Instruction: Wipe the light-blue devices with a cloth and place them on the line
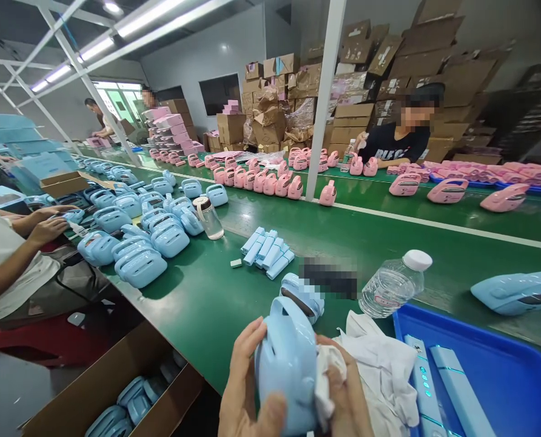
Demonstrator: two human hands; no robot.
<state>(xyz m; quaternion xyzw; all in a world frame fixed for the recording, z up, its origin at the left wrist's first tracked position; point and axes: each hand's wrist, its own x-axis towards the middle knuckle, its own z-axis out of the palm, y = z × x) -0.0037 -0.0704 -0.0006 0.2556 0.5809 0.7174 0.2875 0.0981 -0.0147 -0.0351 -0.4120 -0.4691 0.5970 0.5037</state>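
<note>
My left hand (pixel 245 388) is wrapped round a light blue plastic device (pixel 288 358) with a handle, held upright at the bottom centre above the green belt's near edge. My right hand (pixel 347 394) presses a white cloth (pixel 379 370) against the device's right side, fingers closed on the cloth. The rest of the cloth lies bunched on the belt to the right. A small stack of pale blue bar-shaped parts (pixel 268 250) lies on the belt just beyond.
A tilted clear water bottle (pixel 393 284) lies right of the device. A blue tray (pixel 516 376) holds long blue parts. Several blue devices (pixel 141 255) crowd the belt's left; pink ones (pixel 270 182) line the far belt. A cardboard box (pixel 116 388) of blue devices sits below. Co-workers sit left and opposite.
</note>
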